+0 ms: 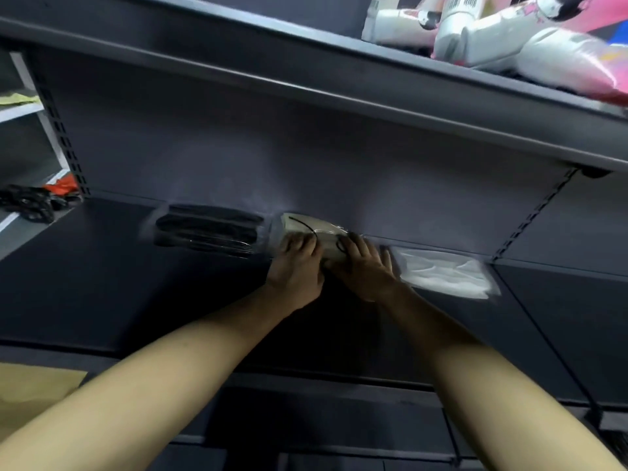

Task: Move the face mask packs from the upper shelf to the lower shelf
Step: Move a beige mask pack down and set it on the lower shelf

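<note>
Both hands, left [299, 266] & right [365, 270], grip beige mask pack [314, 229].

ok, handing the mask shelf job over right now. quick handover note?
Left hand: on the beige mask pack, fingers curled on its near edge.
Right hand: on the same pack, from its right side.
Black mask pack lies left of it, white mask pack right, all on one dark shelf.
Done: can't tell which shelf this is, so unclear.
Left: finish with the beige pack, then check the other two.
</note>
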{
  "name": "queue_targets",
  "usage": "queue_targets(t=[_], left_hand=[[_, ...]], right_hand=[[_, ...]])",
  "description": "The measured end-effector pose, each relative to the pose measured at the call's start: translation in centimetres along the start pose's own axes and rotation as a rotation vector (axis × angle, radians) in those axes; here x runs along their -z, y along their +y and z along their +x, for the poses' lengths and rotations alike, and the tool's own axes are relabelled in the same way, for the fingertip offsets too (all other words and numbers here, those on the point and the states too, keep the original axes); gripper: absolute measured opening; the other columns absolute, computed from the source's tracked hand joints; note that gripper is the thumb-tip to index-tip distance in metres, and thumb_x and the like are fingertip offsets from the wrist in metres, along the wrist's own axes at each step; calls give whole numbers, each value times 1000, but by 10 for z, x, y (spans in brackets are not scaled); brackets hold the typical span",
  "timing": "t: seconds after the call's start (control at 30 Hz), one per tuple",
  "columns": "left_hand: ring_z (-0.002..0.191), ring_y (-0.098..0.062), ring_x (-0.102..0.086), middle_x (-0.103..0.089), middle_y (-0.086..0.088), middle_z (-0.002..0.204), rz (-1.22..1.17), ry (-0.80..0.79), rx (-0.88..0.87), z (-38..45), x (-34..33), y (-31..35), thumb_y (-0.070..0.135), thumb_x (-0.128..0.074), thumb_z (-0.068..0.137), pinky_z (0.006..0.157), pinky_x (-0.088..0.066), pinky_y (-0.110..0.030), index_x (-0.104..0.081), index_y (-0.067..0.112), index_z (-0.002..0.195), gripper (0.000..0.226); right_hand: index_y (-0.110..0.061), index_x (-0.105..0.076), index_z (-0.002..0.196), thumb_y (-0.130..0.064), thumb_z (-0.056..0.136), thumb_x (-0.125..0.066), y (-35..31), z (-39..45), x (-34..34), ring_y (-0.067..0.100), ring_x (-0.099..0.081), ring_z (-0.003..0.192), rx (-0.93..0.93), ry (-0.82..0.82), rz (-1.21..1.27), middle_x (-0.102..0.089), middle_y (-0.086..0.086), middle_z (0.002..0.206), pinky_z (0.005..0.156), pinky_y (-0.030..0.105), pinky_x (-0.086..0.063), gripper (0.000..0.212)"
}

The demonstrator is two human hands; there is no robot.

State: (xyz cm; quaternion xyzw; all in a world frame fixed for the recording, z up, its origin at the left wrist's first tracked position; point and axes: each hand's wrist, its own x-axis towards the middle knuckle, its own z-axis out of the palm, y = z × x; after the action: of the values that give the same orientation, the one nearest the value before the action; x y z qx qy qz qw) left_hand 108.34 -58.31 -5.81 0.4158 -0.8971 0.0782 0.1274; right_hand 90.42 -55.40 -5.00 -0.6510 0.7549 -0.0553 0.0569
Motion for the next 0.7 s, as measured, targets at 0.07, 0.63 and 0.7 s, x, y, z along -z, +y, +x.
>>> queue_targets(t=[0.07, 0.63, 0.7], left_hand=[[148, -31, -20, -26, -13, 160, 15, -18, 41, -2, -5, 3, 39, -42, 93, 123, -8, -46, -26, 5, 153, 71], [124, -35, -56, -62, -17, 129, 29, -83, -132, -69, 40, 27, 12, -57, 77, 105, -47, -46, -69, 8, 120, 45], [130, -35, -51, -57, -16, 136, 28, -129, -112, -70, 53, 34, 13, -64, 80, 109, -42, -45, -64, 12, 128, 49]], right_hand=[[-38, -4, 157, -70, 95, -35, -3, -1, 1, 26, 5, 154, -30, -29, -78, 5, -3, 168, 120, 59, 5, 76], [-15, -13, 159, -14, 97, -48, -42, -109, 3, 31, -5, 153, -16, 142, 10, -8, 12, 166, 123, 51, -16, 72], [-16, -17, 159, -23, 98, -50, -36, -125, 7, 30, -12, 152, -5, 119, 26, -14, 10, 165, 120, 50, -22, 70]])
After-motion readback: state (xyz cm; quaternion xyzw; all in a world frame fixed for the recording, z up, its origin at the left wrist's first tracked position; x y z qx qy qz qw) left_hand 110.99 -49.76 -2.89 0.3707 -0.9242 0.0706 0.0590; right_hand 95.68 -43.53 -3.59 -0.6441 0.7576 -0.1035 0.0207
